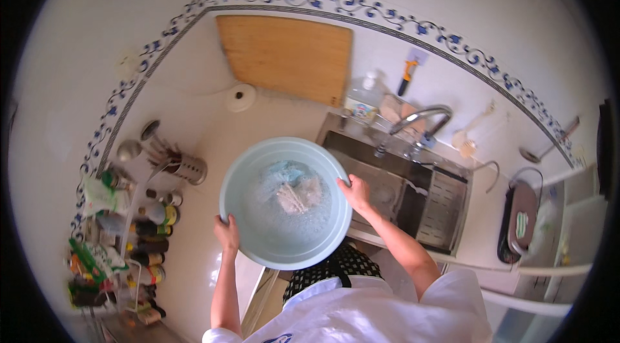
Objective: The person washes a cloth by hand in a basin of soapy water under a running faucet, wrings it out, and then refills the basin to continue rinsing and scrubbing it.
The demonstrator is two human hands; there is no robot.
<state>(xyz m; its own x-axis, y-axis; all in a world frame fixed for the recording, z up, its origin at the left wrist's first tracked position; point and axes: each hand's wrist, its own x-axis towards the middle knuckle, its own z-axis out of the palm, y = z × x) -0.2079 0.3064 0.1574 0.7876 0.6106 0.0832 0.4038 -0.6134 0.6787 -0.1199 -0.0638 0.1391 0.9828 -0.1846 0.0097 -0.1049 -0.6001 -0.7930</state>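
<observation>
A round light-blue plastic basin (286, 147) is held in front of me over the corner of the counter. My left hand (226, 233) grips its rim at the lower left, thumb on top. On the opposite side, my right hand (357, 193) grips the rim, with the fingers underneath hidden. Sudsy water fills the bottom of the basin. In it lie a pale, crumpled cloth (295, 197) and a light-blue cloth (289, 176), both wet.
Right of the basin is a stainless-steel sink (334, 142) with a curved faucet (421, 113). A wooden cutting board (286, 57) leans on the wall near a pump bottle (363, 101). Left stand a perforated utensil holder (193, 171) and a rack with several seasoning bottles (150, 246).
</observation>
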